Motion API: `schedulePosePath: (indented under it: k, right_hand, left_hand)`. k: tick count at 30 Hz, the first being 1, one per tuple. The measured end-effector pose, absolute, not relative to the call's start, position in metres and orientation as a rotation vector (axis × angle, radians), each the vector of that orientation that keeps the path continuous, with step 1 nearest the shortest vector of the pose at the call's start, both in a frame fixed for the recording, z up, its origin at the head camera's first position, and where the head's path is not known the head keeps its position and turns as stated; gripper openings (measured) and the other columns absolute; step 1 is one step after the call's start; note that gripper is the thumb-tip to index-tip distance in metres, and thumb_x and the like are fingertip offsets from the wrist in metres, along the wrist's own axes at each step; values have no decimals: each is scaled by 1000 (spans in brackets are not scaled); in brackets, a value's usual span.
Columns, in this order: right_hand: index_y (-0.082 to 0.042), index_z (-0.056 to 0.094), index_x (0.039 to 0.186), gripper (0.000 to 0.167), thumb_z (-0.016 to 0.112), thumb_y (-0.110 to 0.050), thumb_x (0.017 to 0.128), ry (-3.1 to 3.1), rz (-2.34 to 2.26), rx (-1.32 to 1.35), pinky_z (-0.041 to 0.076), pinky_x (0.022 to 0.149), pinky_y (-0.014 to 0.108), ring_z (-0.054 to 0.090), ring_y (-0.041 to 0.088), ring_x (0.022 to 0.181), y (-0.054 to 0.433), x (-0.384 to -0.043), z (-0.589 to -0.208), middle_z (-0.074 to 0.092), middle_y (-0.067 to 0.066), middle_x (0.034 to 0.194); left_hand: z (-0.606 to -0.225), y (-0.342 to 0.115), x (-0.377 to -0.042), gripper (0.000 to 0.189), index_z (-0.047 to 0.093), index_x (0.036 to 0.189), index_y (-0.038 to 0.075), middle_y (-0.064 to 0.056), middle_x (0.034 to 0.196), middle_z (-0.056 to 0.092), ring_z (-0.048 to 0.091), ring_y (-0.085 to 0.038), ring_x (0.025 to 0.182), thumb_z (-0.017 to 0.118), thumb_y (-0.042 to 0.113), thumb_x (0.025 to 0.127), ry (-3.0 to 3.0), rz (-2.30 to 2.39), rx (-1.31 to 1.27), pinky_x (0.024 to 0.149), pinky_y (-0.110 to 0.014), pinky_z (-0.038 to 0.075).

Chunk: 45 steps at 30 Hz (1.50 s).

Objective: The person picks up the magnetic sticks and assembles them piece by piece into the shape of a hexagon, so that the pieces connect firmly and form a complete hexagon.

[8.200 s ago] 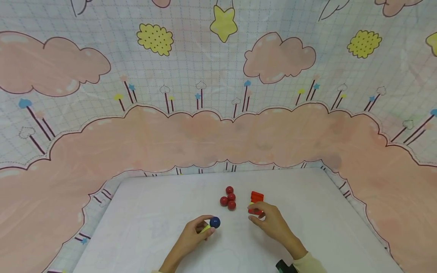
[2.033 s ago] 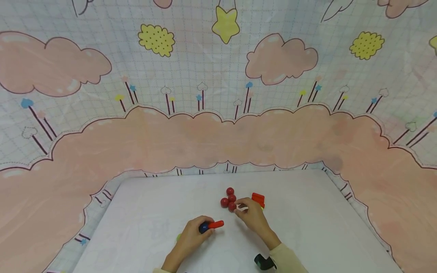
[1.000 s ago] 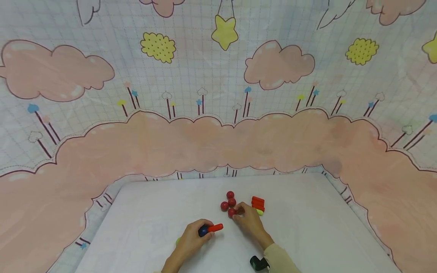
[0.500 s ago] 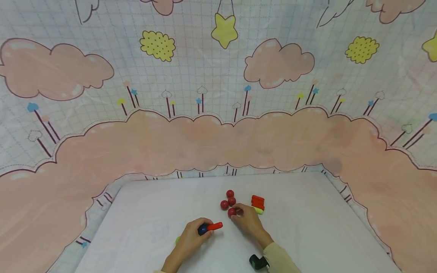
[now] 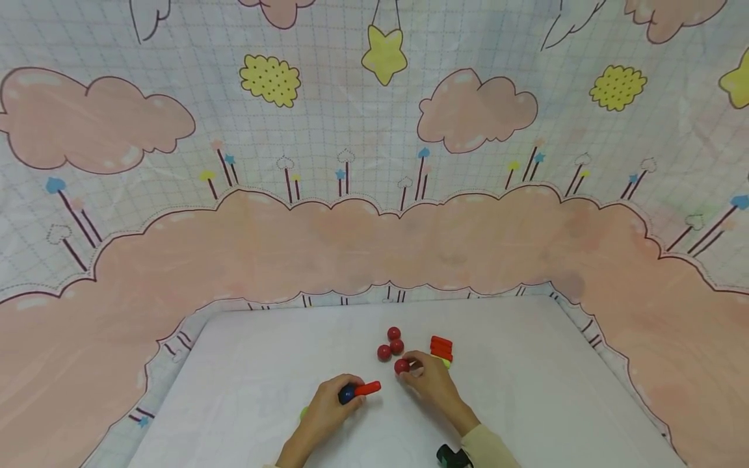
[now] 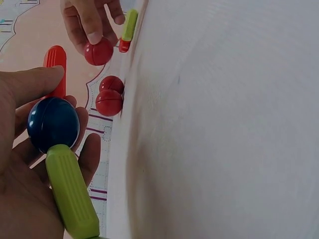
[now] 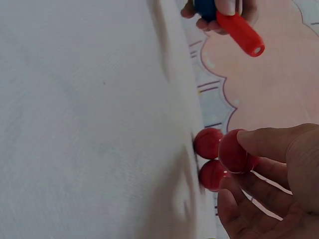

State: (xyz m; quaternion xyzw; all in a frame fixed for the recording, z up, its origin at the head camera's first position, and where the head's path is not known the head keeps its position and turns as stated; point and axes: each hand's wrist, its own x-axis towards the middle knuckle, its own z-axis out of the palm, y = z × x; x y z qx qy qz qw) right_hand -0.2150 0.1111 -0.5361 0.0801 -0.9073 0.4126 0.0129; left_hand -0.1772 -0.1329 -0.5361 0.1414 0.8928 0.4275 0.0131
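In the head view my left hand (image 5: pixel 328 406) holds a dark blue ball (image 5: pixel 347 393) with a ribbed red rod (image 5: pixel 368 388) sticking out to the right. The left wrist view shows a yellow-green rod (image 6: pixel 72 191) on the ball's other side, along the palm; the thumb presses the red rod. My right hand (image 5: pixel 435 383) pinches a glossy red ball (image 5: pixel 401 366) between thumb and fingers. In the right wrist view this ball (image 7: pixel 234 151) is in front of two other red balls (image 7: pixel 208 143). The red rod's free end is apart from the pinched ball.
Three red balls (image 5: pixel 396 346) lie clustered on the white tabletop (image 5: pixel 263 351). Right of them lie several red rods (image 5: pixel 441 346) with a yellow-green rod (image 5: pixel 446 362) partly behind my right hand. A dark device (image 5: pixel 453 456) is at my right wrist. Cloud-patterned cloth hangs behind.
Since the oldest frame, the red rod has joined the blue ball. My right hand has moved left from the rods, taken a red ball and drawn it slightly away from the cluster.
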Motion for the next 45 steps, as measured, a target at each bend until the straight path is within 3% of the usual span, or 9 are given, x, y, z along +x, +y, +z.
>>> schedulePosePath:
  k: [30, 45]
  right_hand:
    - [-13, 66, 120, 39, 77, -26, 85, -2778, 1400, 401, 50, 73, 18, 62, 24, 100, 107, -188, -506, 69, -3, 105]
    - [-11, 67, 115, 33, 77, -18, 85, -2718, 1486, 533, 52, 74, 16, 65, 26, 95, 97, -187, -510, 71, 2, 104]
  left_hand:
    - [-534, -128, -179, 25, 68, 109, 17, -1, 108, 70, 62, -21, 102, 76, 21, 85, 2806, 1373, 433, 97, -55, 47]
    - [-532, -126, -178, 24, 68, 108, 17, 0, 107, 70, 63, -18, 99, 76, 23, 86, 2849, 1334, 477, 95, -49, 50]
